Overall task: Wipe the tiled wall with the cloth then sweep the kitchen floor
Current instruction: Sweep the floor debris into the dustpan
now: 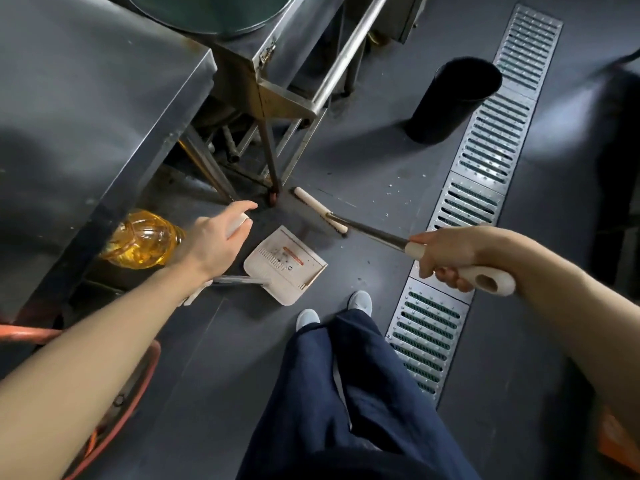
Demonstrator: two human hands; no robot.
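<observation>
Sweeping phase; no cloth or tiled wall in view.

Risks, as judged from this view: the broom head (320, 210) sits close to the rusty foot of the steel stand (274, 197), so a stroke pulled toward the dustpan (287, 265) may catch that leg and scatter grit. The white specks (388, 202) lie near the floor drain grate (485, 188); a loose sweep could flick them through the slots. Your left forearm passes just beside the oil bottle (142, 239); a jolt there could topple it.

Grip: your right hand (446, 256) is curled firmly round the broom handle (485, 277), cream end poking out behind the fist. Your left hand (216, 242) grips the top of the dustpan's upright handle (239, 221), thumb over it.

Position: the broom head rests on the floor well ahead of your right fist, just beyond the pan's open lip. The pan lies flat, below your left hand, with some debris inside.
</observation>
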